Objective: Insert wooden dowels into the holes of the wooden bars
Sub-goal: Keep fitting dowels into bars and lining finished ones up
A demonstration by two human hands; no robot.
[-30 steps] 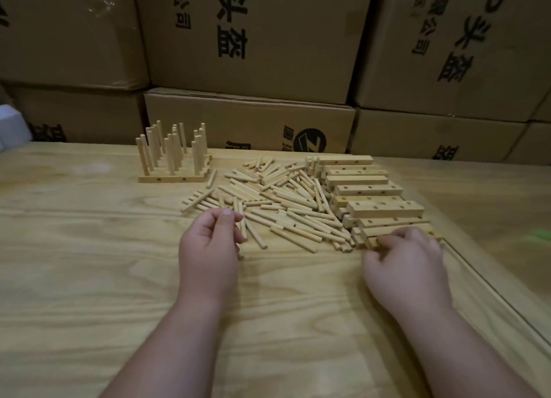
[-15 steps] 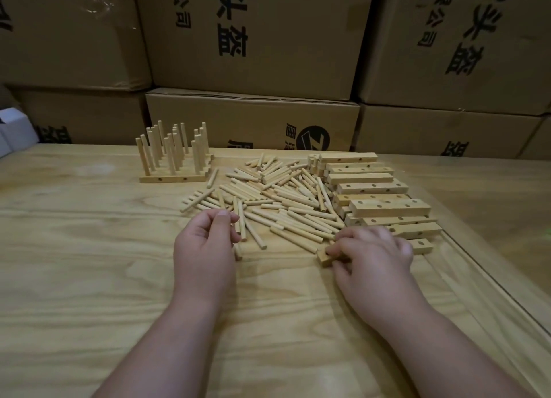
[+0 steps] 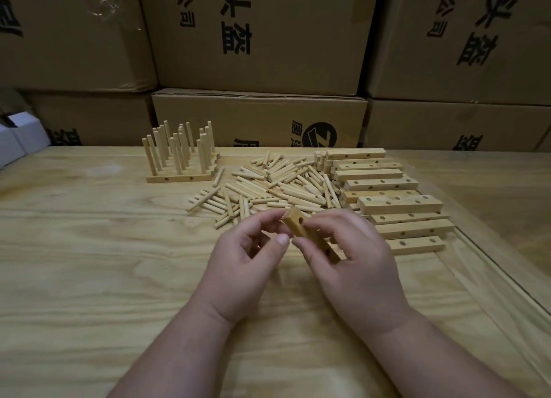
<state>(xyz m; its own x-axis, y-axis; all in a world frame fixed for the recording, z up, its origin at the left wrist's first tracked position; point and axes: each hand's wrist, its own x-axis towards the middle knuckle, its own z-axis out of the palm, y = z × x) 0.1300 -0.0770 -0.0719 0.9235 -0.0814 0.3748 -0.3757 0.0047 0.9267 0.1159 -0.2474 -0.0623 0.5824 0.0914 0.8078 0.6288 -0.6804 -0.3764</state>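
Note:
My right hand [image 3: 357, 257] grips a short wooden bar [image 3: 295, 223] with holes in its side, lifted off the table and pointing away from me. Just left of the bar's far end, my left hand [image 3: 247, 266] has its fingers curled; a short dowel [image 3: 265, 236] shows between thumb and fingers, mostly hidden. A loose pile of dowels [image 3: 286, 186] lies just beyond both hands. Several empty bars [image 3: 396, 204] are stacked to the right of the pile.
Bars with upright dowels in them [image 3: 179, 156] stand at the back left of the wooden table [image 3: 89, 263]. Cardboard boxes [image 3: 259, 120] wall off the far edge. A white box [image 3: 18, 141] sits at the far left. A raised seam [image 3: 492, 263] runs along the table's right side.
My right hand has taken a bar from the stack's near end, lifted it and brought it left to the middle. My left hand rose from the pile's edge to meet it.

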